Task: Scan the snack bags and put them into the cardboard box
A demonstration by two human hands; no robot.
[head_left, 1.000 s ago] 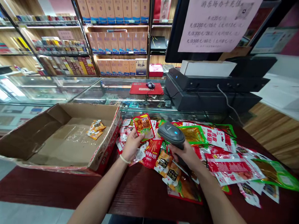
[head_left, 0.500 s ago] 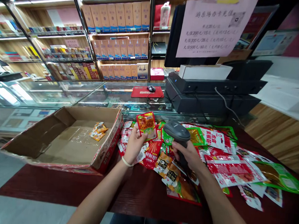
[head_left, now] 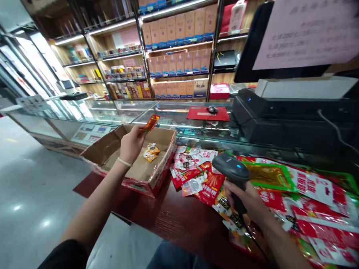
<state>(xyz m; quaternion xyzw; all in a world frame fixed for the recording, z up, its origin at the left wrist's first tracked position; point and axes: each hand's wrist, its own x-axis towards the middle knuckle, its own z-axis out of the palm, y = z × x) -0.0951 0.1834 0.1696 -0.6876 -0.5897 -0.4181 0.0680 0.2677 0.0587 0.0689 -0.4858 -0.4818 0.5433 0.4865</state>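
Observation:
My left hand pinches a small red snack packet, raised over the open cardboard box. Inside that box lie orange-and-white snack packets. My right hand is wrapped around the handle of a black barcode scanner, and a blue light glows on its head. Beneath and around the scanner spreads a pile of snack packets, among them a red packet and a green-edged packet.
A glass counter runs behind the box. Beyond the pile stand a black monitor and a dark register unit. A mouse rests on a red mat. Boxed goods line the shelves.
My left hand has carried the red snack packet left, from above the pile to over the box. The view has turned left. My right hand still holds the scanner, now showing a blue light.

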